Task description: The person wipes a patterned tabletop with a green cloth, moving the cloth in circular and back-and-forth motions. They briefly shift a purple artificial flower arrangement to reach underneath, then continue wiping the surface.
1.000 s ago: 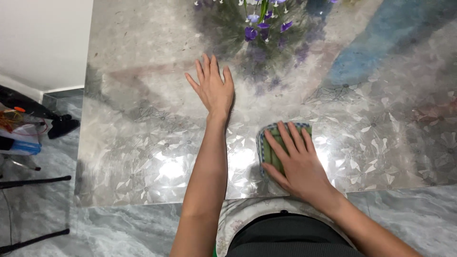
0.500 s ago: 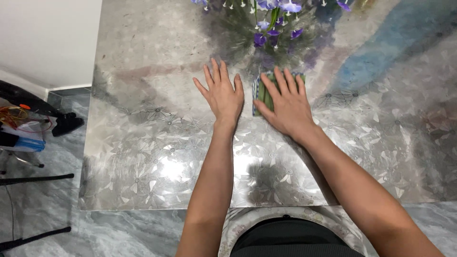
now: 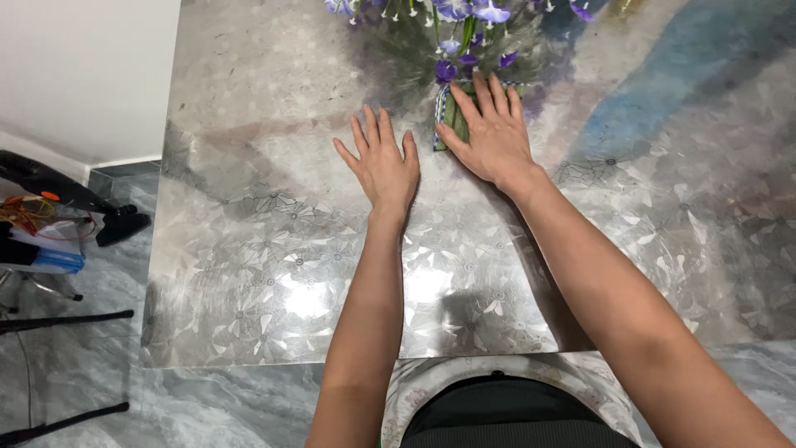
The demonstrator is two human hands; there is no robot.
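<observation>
The right hand [image 3: 489, 133] lies flat and open, fingers spread, pressing a folded green cloth [image 3: 448, 124] with a blue-and-white checked edge onto the glossy tabletop [image 3: 249, 249]; it grips nothing, only pins the cloth under palm and fingers. The cloth sits far from the person's edge of the tabletop, right at the foot of a bunch of purple and white flowers [image 3: 460, 25], and the fingertips reach in under the lowest blooms. The left hand [image 3: 381, 166] rests just beside it, also flat and open with nothing in it, palm down on the bare surface as a brace. Wiping here looks best done with even pressure from the whole palm, so the cloth stays folded and does not slip out from under the fingers, and with short strokes that curve around the flowers rather than push into them (the stems look light enough to tip). The left hand seems well placed to steady the body during the long reach. As for containers, whatever holds the flowers is hidden by foliage and the frame's top edge, so I cannot tell its kind or contents.
</observation>
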